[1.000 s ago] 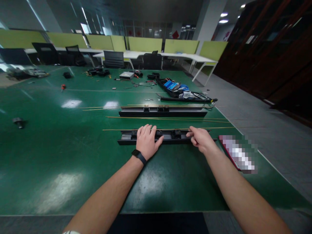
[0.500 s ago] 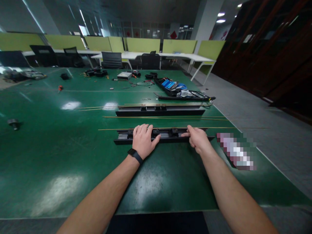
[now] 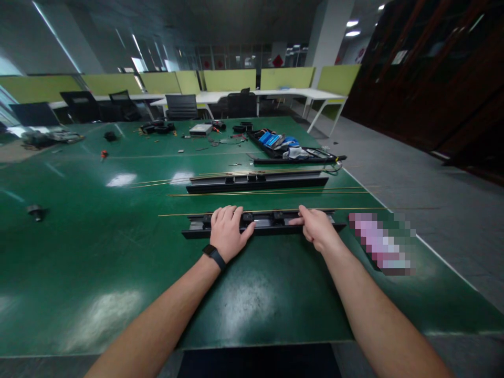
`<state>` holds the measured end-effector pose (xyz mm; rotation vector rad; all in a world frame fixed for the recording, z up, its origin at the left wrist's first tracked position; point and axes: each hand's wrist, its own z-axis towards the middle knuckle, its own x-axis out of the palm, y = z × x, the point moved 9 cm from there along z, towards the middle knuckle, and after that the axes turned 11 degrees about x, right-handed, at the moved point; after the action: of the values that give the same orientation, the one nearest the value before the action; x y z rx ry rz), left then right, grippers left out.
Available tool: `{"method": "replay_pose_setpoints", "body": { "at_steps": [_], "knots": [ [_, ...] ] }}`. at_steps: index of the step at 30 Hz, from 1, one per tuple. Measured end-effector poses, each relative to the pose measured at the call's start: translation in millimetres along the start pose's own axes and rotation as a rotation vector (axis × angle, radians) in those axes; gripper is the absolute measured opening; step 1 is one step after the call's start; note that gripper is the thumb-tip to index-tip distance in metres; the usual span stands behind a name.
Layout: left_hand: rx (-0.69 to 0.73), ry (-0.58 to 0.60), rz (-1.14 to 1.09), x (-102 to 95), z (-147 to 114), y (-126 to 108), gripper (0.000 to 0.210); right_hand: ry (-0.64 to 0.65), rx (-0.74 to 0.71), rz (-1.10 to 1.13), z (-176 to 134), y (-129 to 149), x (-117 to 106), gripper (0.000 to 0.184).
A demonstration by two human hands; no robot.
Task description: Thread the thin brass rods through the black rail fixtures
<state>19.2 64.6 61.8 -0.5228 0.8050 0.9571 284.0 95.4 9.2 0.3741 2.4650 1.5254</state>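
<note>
A long black channel rail (image 3: pixel 260 230) lies crosswise in front of me, with several black blocks (image 3: pixel 277 216) inside it. Along its far edge runs a thin brass-coloured rod (image 3: pixel 183 214), passing behind both hands. My left hand (image 3: pixel 227 231) rests palm down across the rail's left half, fingers stretched to the far edge and thumb apart. On the right half, my right hand (image 3: pixel 318 227) is partly curled. One of its digits points left into the channel, while another bends at the far edge by the rod. What lies between them is hidden.
Beyond lie more thin rods (image 3: pixel 268 193) and a second black rail (image 3: pixel 258 185). A black tray with blue items (image 3: pixel 275 140) stands further back. At right is a pixelated pink object (image 3: pixel 376 241); at left, a small dark part (image 3: pixel 36 211). The green table's (image 3: pixel 118 262) edge slopes down the right.
The view has tilted and shifted slightly. Both hands keep nearly the same places on the rail.
</note>
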Motion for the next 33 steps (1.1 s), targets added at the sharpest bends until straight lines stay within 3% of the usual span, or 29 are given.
{"method": "replay_pose_setpoints", "body": {
  "at_steps": [24, 33],
  "knots": [
    [-0.014, -0.034, -0.011, 6.3, -3.7, 4.7, 0.061, -0.068, 0.008, 0.196, 6.8, -6.8, -8.8, 0.021],
    [-0.028, -0.028, -0.029, 7.4, -3.8, 5.5, 0.059, -0.037, 0.017, 0.128, 2.5, -4.8, -3.7, 0.023]
  ]
}}
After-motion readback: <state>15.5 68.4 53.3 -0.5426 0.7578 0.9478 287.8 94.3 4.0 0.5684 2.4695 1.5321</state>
